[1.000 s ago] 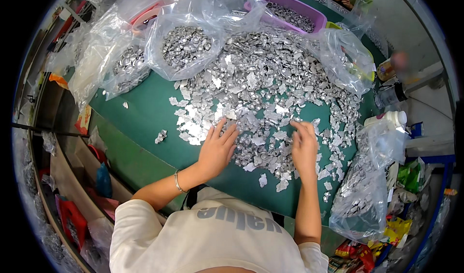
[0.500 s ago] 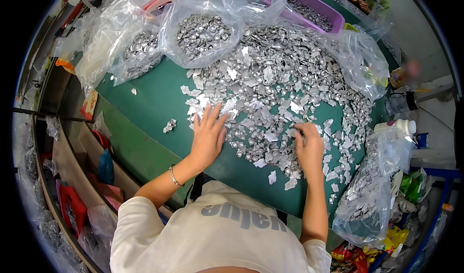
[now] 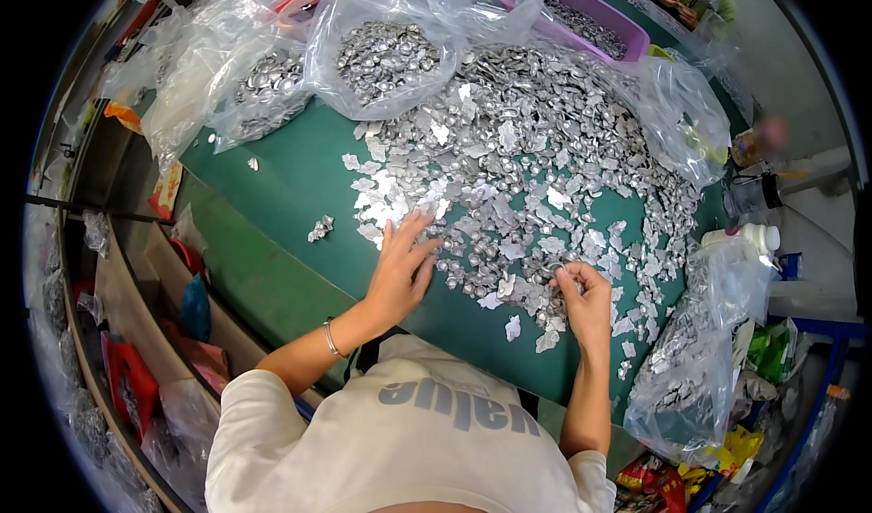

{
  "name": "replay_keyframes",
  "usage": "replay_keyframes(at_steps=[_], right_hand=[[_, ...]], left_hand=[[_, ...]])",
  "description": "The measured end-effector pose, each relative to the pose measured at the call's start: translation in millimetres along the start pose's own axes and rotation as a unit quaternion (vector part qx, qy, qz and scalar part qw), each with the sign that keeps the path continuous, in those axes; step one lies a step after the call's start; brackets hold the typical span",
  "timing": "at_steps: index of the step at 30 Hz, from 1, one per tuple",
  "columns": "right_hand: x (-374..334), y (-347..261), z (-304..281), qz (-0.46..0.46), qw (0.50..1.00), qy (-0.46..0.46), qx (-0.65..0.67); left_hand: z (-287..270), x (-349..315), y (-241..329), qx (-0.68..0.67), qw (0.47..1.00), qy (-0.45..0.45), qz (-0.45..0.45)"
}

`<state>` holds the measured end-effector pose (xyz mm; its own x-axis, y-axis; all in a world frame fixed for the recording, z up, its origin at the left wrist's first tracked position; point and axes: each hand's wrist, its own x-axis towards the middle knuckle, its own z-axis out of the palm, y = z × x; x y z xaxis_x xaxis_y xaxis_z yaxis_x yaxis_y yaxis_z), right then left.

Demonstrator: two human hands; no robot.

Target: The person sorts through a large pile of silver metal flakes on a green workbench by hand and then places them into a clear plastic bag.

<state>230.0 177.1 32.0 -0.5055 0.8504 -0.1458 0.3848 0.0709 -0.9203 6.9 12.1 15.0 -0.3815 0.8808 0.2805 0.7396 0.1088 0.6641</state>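
Note:
A broad heap of small silvery metal pieces (image 3: 509, 131) covers much of the green tabletop (image 3: 291, 213). At the heap's near left edge lies my left hand (image 3: 401, 269), its fingers spread and holding nothing, fingertips by the loose pieces. Over the near right side of the heap, my right hand (image 3: 586, 299) pinches with thumb and forefinger at a small metal piece (image 3: 556, 269). Apart from the heap, a little cluster of metal pieces (image 3: 321, 229) rests to the left of my left hand.
Clear plastic bags (image 3: 318, 77) of metal pieces stand at the back left, with a purple basin (image 3: 636, 36) at the back right. Another filled bag (image 3: 681, 377) and a white bottle (image 3: 758, 238) sit right. A person in green (image 3: 718, 4) works beyond the table.
My right hand has drawn a little nearer and its thumb and forefinger have closed on a piece. My left hand has shifted slightly right and nearer, its fingers still spread.

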Motion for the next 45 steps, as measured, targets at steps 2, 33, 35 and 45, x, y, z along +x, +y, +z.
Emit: replay_keyframes(at_steps=[2,33,35,45], right_hand=[[-2.2,-8.8,-3.6,0.087,0.993,-0.032,0.069],[-25.5,-33.0,36.6,0.059,0.967,-0.061,0.241],[-26.4,-34.7,40.0,0.052,0.959,-0.050,0.276],[-23.2,-24.0,38.6,0.029,0.973,-0.026,0.228]], left_hand=[[4.9,-1.3,3.2,-0.017,1.000,-0.004,-0.007],[31.9,17.5,63.9,-0.493,0.863,-0.022,-0.105],[31.6,16.9,67.4,-0.529,0.828,-0.034,-0.183],[28.5,21.7,55.5,-0.572,0.766,-0.051,-0.289]])
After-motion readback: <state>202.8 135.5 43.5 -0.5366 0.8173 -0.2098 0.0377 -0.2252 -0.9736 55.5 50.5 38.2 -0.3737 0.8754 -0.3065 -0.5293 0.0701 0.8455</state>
